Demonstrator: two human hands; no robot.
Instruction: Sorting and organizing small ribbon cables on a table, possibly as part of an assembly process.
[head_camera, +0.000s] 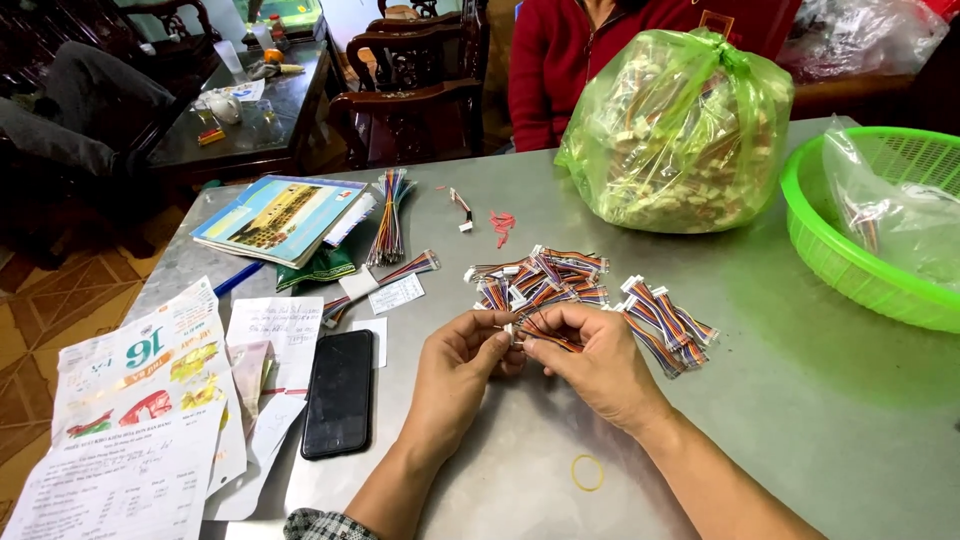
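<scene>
Multicoloured wire harness (545, 335) pinched between both hands' fingers (500, 340).

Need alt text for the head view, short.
Both hands, left hand and right hand, pinch a small multicoloured wire harness over a grey table. More harnesses lie just beyond, with a phone at left.

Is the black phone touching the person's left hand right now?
Apart. The head view shows the black phone lying flat on the table, with bare tabletop plainly visible between it and the left hand, which pinches a small wire bundle.
</scene>
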